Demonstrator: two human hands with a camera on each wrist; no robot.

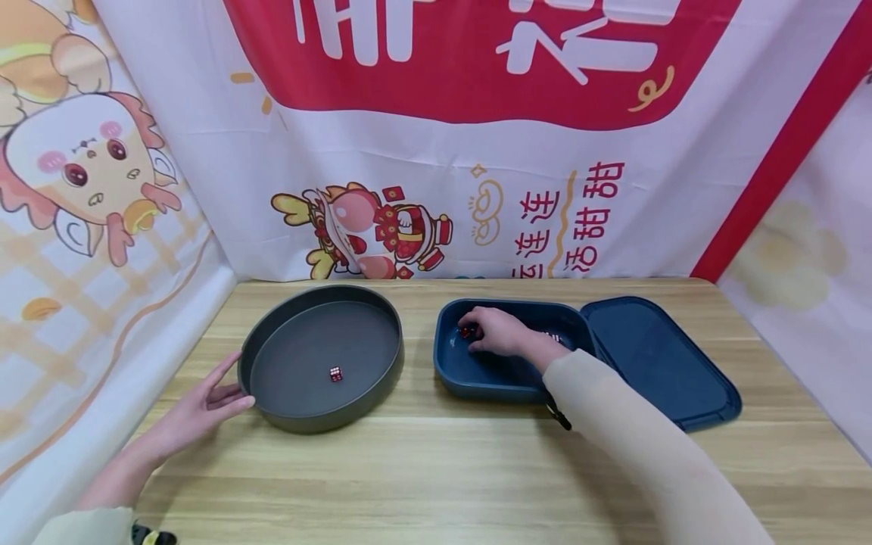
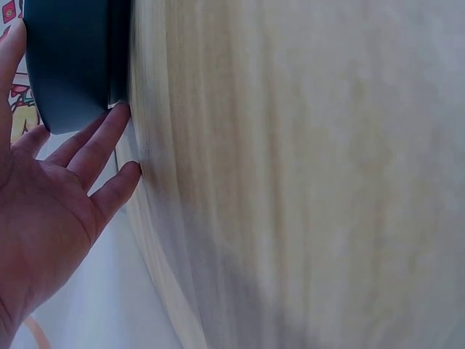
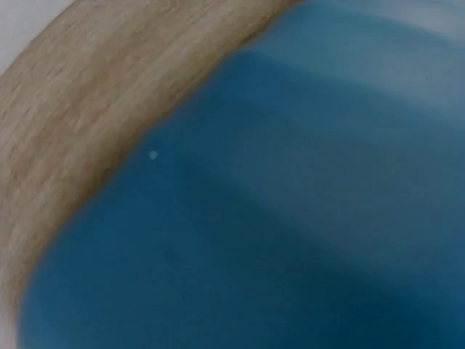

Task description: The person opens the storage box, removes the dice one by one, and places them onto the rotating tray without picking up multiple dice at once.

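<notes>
Left hand (image 1: 197, 411) has its fingers loosely spread against the gray pan (image 1: 293, 348), probably just steadying it; one red die (image 1: 336, 374) sits inside. The right hand (image 1: 502, 333) dips into the blue box (image 1: 500, 392), fingers curled at a second red die (image 1: 466, 331). Honestly can't tell if it's pinched, right wrist view's a blur. Lid (image 1: 661, 363) lies beside the box on the counter (image 1: 443, 469), likely off for access.
</notes>
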